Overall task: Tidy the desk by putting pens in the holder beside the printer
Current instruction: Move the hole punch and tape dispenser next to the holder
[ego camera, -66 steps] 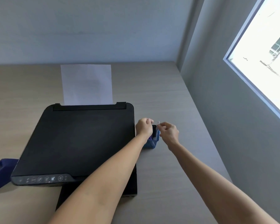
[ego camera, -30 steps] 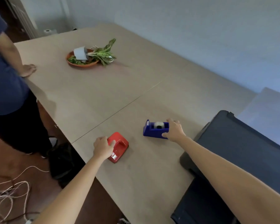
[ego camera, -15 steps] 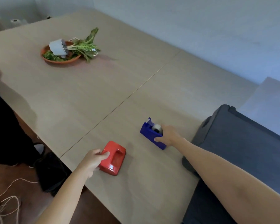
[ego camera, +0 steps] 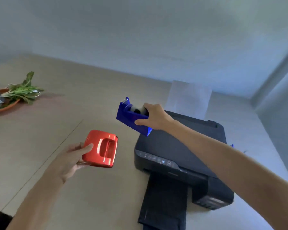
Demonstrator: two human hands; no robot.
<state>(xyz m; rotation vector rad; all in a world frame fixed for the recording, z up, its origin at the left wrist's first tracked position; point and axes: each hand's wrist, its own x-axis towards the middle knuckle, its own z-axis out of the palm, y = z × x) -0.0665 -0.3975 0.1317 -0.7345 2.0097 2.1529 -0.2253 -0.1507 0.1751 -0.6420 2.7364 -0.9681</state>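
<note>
My right hand [ego camera: 155, 117] grips a blue tape dispenser [ego camera: 131, 117], lifted and tilted above the far left corner of the black printer [ego camera: 181, 151]. My left hand [ego camera: 73, 160] holds a red hole punch [ego camera: 101, 148] in the air, left of the printer's front. A small blue tip [ego camera: 232, 145] shows past my right forearm, right of the printer, where the pen holder stands; the rest of it is hidden. No pens are visible.
The wooden desk [ego camera: 56, 130] runs left to an orange dish with leafy greens and a tipped white pot [ego camera: 12, 97]. A white sheet [ego camera: 189, 98] stands in the printer's rear feed. The grey wall and corner close off the far and right sides.
Both hands have lifted their objects off the desk and carried them right toward the printer. The view has swung right; the other person is out of view.
</note>
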